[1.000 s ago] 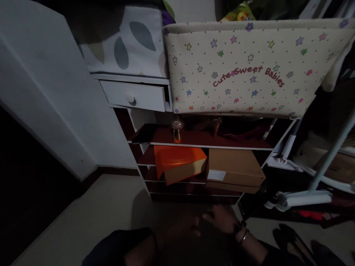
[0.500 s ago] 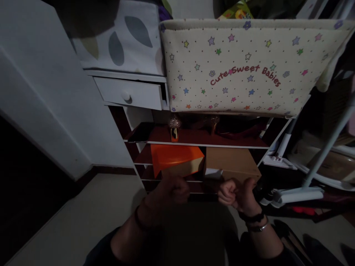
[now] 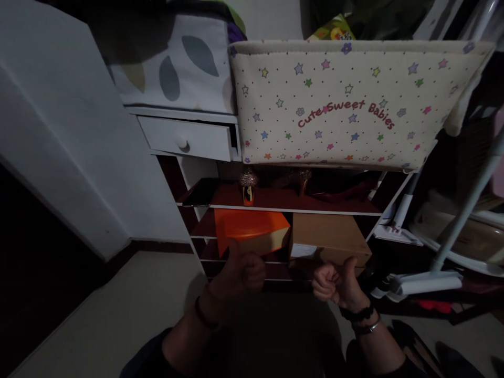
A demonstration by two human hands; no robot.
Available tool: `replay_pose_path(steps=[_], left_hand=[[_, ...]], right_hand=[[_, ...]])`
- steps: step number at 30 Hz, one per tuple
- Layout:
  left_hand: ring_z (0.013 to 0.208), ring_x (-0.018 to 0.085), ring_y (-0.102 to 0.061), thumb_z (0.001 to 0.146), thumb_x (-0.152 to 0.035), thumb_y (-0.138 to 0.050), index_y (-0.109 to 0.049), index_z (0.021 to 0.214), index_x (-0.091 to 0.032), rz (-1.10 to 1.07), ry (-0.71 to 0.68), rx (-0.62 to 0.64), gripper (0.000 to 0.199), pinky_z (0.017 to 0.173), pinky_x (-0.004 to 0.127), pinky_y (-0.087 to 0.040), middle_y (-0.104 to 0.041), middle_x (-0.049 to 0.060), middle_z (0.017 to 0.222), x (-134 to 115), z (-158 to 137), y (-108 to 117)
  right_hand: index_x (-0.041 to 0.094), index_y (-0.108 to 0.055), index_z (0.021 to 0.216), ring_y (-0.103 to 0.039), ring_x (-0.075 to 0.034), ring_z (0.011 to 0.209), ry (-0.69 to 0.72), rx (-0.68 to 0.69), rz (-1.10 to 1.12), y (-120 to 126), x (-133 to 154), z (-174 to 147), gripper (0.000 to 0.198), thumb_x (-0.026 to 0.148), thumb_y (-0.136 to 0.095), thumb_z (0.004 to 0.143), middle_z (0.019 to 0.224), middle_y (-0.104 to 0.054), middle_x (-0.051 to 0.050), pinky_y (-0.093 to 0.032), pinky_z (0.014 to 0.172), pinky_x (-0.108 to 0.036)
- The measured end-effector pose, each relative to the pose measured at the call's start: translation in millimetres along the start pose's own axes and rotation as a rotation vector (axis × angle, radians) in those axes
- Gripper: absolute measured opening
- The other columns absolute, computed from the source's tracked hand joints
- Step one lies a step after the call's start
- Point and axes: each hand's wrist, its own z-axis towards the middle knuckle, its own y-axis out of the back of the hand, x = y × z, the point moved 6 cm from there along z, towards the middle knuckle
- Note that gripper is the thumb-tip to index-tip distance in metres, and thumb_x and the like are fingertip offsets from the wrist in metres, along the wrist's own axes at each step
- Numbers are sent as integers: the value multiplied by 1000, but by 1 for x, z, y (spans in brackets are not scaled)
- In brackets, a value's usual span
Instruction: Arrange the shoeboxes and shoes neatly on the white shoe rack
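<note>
My left hand (image 3: 244, 269) is curled into a fist with its thumb raised, and nothing shows in it. It is in front of the orange box (image 3: 252, 226) on the shelf, apart from it as far as I can judge. My right hand (image 3: 334, 283) makes the same shape, fingers folded and thumb up, also holding nothing. Behind it lies a brown cardboard box (image 3: 326, 228) with a white label on its front. Bracelets circle both wrists. On the shelf above are a black phone-like slab (image 3: 201, 192) and shoes with glittery heels (image 3: 248, 181).
A white drawer (image 3: 165, 137) stands slightly pulled out at left. A cream star-print fabric bin (image 3: 334, 115) sits above the shelves. To the right lean a squeegee-like broom (image 3: 431, 281) and a white-headed tool (image 3: 397, 233). Dark shoes (image 3: 413, 346) lie on the floor at lower right.
The view has tilted up slightly, so the shelves and bin sit lower in it. My left thumb now stands raised, and my right thumb points more upright. Both fists stay closed.
</note>
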Motion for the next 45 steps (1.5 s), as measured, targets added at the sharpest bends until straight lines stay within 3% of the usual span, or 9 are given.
replay_pose_path(steps=[12, 16, 21, 24, 27, 31, 35, 40, 45], left_hand=[[41, 6, -17, 84, -99, -38, -36, 58, -22, 33, -16, -4, 81, 43, 25, -13, -24, -8, 49, 1, 14, -14], [46, 5, -20, 91, -75, -67, -43, 65, -20, 117, -16, -186, 65, 47, 22, -17, -32, -8, 55, 8, 17, -5], [48, 6, -28, 93, -57, -70, -45, 67, -20, 121, -4, -487, 52, 48, 22, -23, -37, -7, 58, 23, 26, 16], [51, 7, -35, 88, -49, -76, -45, 67, -20, 5, -75, -674, 47, 51, 21, -31, -39, -7, 59, 29, 32, 28], [64, 10, -53, 83, -43, -81, -57, 77, -18, -67, -107, -794, 35, 63, 23, -44, -55, -3, 69, 39, 34, 36], [93, 17, -68, 80, -49, -85, -68, 115, -19, -47, -20, -882, 49, 78, 27, -51, -70, 4, 100, 61, 36, 41], [101, 22, -71, 84, -60, -79, -59, 134, -25, -75, 60, -844, 64, 85, 32, -52, -72, 7, 113, 81, 47, 37], [110, 24, -72, 106, -48, -50, -43, 153, -29, -197, 48, -833, 51, 104, 39, -51, -72, 12, 129, 86, 61, 26], [117, 29, -70, 109, -51, -38, -37, 160, -23, -213, 139, -898, 58, 113, 46, -48, -61, 22, 148, 90, 61, 15]], right_hand=[[22, -46, 64, -19, -7, 45, 84, -166, -105, 2, 32, -21, 82, 102, -39, 82, 54, -26, 9, -15, 46, -25], [21, -61, 74, -29, -11, 53, 250, -478, -321, 15, 68, -47, 68, 87, -59, 90, 60, -34, 5, -23, 50, -27], [23, -55, 72, -36, -14, 61, 491, -919, -498, 37, 105, -91, 54, 70, -72, 91, 66, -38, 4, -33, 55, -28], [23, -52, 73, -35, -13, 61, 531, -1153, -552, 47, 111, -112, 51, 66, -68, 95, 68, -39, 4, -31, 55, -28], [22, -57, 82, -39, -14, 63, 509, -1292, -818, 49, 113, -122, 44, 61, -62, 101, 72, -47, 2, -33, 58, -29], [20, -65, 116, -60, -27, 106, 539, -1175, -1555, 32, 106, -104, 35, 50, -69, 99, 112, -65, -10, -49, 94, -43], [22, -48, 156, -50, -40, 139, 423, -873, -2064, 17, 71, -68, 71, 51, -74, 97, 147, -56, -20, -34, 121, -66], [32, -34, 169, -31, -46, 158, 138, -703, -2302, 19, 34, -43, 98, 46, -86, 87, 172, -38, -17, -18, 124, -79], [39, -41, 165, -28, -43, 160, 75, -626, -2360, 25, 19, -39, 104, 45, -96, 77, 175, -35, -15, -12, 124, -80]])
